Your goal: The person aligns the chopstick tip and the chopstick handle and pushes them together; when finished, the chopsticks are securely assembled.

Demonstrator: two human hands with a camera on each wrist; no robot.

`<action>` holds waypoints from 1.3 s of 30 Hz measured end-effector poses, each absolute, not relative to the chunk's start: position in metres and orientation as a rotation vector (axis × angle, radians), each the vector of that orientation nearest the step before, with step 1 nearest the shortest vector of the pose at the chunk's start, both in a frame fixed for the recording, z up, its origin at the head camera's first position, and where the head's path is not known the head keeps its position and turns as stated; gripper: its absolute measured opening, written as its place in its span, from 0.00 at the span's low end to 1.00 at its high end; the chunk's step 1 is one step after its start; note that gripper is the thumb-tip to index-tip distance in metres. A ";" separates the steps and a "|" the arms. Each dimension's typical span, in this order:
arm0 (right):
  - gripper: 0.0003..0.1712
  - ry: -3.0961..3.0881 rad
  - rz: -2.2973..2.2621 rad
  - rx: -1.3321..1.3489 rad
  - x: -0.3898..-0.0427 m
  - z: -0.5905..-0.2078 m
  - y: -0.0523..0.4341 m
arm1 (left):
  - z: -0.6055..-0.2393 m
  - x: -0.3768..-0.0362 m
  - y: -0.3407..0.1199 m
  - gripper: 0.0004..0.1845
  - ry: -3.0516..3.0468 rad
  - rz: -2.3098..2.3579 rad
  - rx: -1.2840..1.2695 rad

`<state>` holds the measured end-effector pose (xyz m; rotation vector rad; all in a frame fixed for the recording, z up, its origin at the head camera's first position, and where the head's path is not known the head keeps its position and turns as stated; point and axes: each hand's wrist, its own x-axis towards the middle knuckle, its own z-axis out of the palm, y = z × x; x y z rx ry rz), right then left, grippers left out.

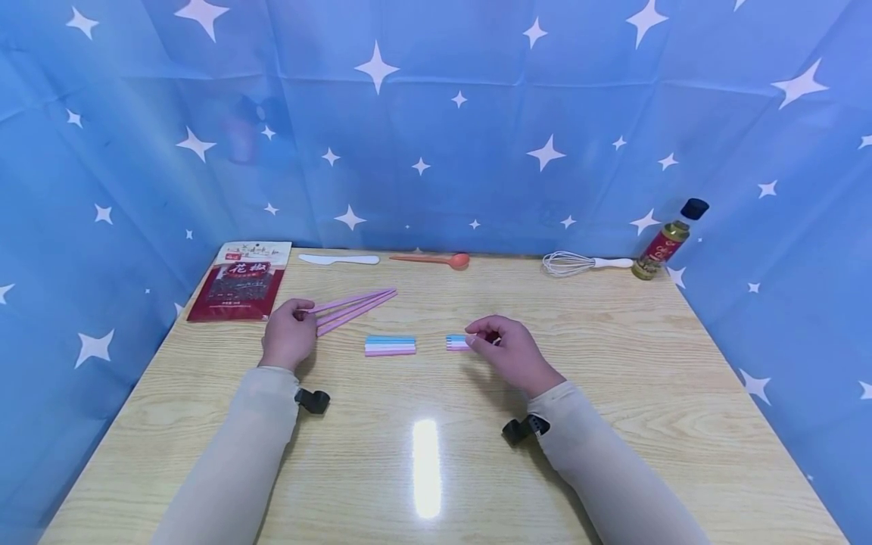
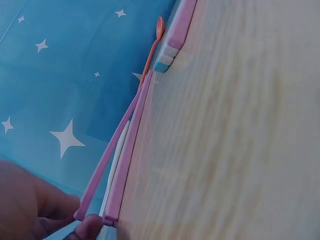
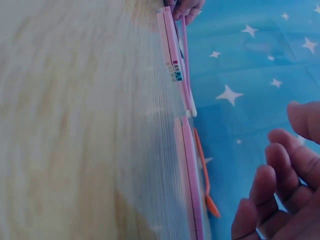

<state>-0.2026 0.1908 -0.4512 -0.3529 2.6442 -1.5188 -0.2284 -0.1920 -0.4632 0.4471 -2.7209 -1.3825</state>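
My left hand (image 1: pixel 289 333) pinches the near end of a long pink bag clip (image 2: pixel 107 155) between thumb and finger. That end is raised off the table, while its far end meets another pink strip (image 2: pixel 131 150) lying flat. My right hand (image 1: pixel 511 354) hovers at the right row of short blue, white and pink clips (image 1: pixel 456 343), partly covering it in the head view. In the right wrist view its fingers (image 3: pixel 287 165) are loosely bent with nothing between them. A second row of short clips (image 1: pixel 390 346) lies between the hands.
Along the back edge lie a red spice packet (image 1: pixel 238 284), a white knife (image 1: pixel 338 260), an orange spoon (image 1: pixel 443 260) and a whisk (image 1: pixel 579 263). An oil bottle (image 1: pixel 664 246) stands at the back right corner. A blue starred curtain (image 1: pixel 436 113) hangs behind.
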 end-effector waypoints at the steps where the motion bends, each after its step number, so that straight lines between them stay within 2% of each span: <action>1: 0.13 2.643 -1.517 -0.349 -0.203 -0.452 0.191 | -0.463 -0.228 -0.192 0.19 -2.734 -1.381 0.443; 9: 0.13 2.644 -1.520 -0.357 -0.203 -0.451 0.191 | -0.460 -0.225 -0.193 0.23 -2.842 -1.355 0.404; 22: 0.13 2.662 -1.471 -0.313 -0.203 -0.450 0.193 | -0.458 -0.226 -0.191 0.23 -2.913 -1.288 0.344; 25: 0.11 2.668 -1.416 -0.268 -0.203 -0.449 0.194 | -0.458 -0.226 -0.186 0.20 -2.919 -1.261 0.208; 29: 0.10 2.679 -1.290 -0.210 -0.205 -0.450 0.197 | -0.458 -0.224 -0.172 0.12 -2.954 -1.276 -0.140; 32: 0.09 2.681 -1.191 -0.191 -0.205 -0.452 0.200 | -0.458 -0.219 -0.161 0.10 -3.000 -1.299 -0.372; 35: 0.09 2.676 -1.118 -0.192 -0.205 -0.452 0.200 | -0.456 -0.215 -0.152 0.09 -3.052 -1.275 -0.493; 39: 0.09 2.674 -1.064 -0.210 -0.205 -0.452 0.200 | -0.454 -0.210 -0.146 0.09 -3.091 -1.196 -0.519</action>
